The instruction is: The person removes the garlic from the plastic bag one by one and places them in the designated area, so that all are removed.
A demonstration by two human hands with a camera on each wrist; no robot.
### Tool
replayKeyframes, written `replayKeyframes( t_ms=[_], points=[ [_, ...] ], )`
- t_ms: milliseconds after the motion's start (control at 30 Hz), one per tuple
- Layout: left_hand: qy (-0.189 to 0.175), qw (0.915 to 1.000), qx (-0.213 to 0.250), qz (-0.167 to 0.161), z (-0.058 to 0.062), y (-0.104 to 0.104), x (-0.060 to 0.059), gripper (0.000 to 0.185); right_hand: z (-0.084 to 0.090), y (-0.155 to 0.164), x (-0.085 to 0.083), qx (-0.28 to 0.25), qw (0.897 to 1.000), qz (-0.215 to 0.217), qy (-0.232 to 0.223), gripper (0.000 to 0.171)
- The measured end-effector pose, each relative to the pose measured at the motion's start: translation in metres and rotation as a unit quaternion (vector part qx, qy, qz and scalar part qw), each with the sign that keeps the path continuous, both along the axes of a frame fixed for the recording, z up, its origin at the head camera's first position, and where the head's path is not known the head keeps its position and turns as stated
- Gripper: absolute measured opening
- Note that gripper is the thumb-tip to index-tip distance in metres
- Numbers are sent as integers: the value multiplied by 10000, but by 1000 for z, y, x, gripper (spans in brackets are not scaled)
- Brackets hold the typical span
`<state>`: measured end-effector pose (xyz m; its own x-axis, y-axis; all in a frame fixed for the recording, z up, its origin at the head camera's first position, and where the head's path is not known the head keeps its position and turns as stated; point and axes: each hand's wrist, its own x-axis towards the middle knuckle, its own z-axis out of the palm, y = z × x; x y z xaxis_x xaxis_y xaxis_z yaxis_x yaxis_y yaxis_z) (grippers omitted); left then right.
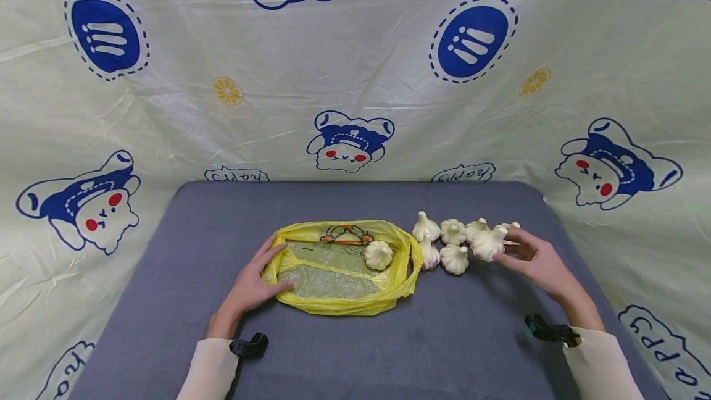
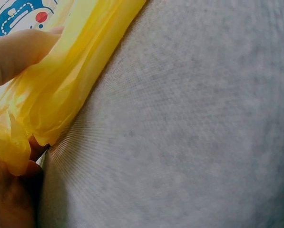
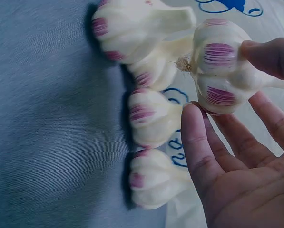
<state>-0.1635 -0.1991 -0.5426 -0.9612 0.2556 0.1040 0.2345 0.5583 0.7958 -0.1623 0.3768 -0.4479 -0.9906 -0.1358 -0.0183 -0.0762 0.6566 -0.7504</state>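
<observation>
A yellow plastic bag (image 1: pixel 344 276) is spread flat on a grey table (image 1: pixel 355 350), its mouth held open toward the right. The bag's left edge is gripped by the left hand (image 1: pixel 257 286); in the left wrist view the thumb is seen curled over the bunched yellow film (image 2: pixel 61 85), with the fabric surface of the table just beside it. One garlic bulb (image 1: pixel 379 255) is lying inside the bag, near its upper right corner, beside an orange printed mark. Just outside the bag's right rim, a cluster of loose garlic bulbs (image 1: pixel 444 242) is gathered on the table, the bulbs touching or nearly touching one another. At the right end of this cluster, a single bulb (image 1: pixel 489 244) is held by the right hand (image 1: pixel 536 258); in the right wrist view it is pinched between the thumb and the fingertips (image 3: pixel 194 128), purple streaks showing on its skin, with the remaining fingers extended and relaxed. A cream sleeve is seen at each wrist. Behind the table, a pale cloth printed with blue cartoon bears (image 1: pixel 350 141) is hung as a backdrop.
</observation>
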Motion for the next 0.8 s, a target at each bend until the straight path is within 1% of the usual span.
replayKeyframes(
  t_ms=[167,333,567,800],
  points=[
    [-36,10000,-29,1,0,-1,0,81,-10,5,-1,51,9998,4,-186,57],
    [-76,10000,-47,-5,0,0,0,80,-25,8,-1,-13,9999,-61,-117,56],
    [-114,9999,3,15,2,1,1,79,-42,9,-4,423,9988,-153,-173,62],
    [-179,9998,-16,37,2,0,1,80,-51,10,-6,355,9990,-218,-176,59]
  ],
)
